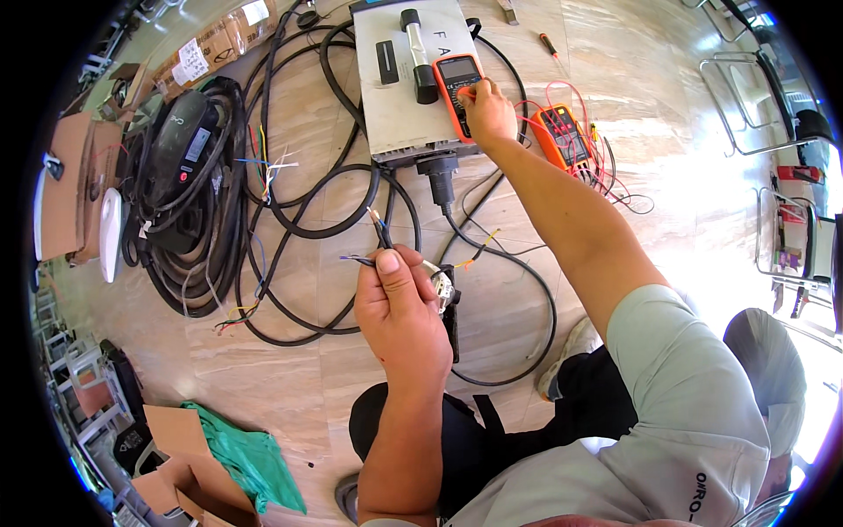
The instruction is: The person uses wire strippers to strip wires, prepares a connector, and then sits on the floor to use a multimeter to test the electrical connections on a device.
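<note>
Between thumb and fingers, my left hand (pixel 399 303) pinches black cable ends (pixel 383 232) with thin coloured wires sticking out. My right hand (pixel 490 110) reaches forward, its fingers closed at the dial of an orange-and-black multimeter (pixel 459 70). That multimeter lies on the right side of a grey metal box (pixel 391 119) with a bar handle (pixel 413 44). A thick black plug (pixel 437 180) comes out of the box's near side. Behind my left hand, a white connector part (pixel 444 288) is partly hidden.
A second orange multimeter (pixel 562 136) lies right of the box with red and black leads. Beyond it is a screwdriver (pixel 551 48). Black cables (pixel 307 233) loop over the floor. At left sit a coiled charger unit (pixel 180 145) and cardboard boxes (pixel 215 44); an open carton (pixel 189 479) stands lower left.
</note>
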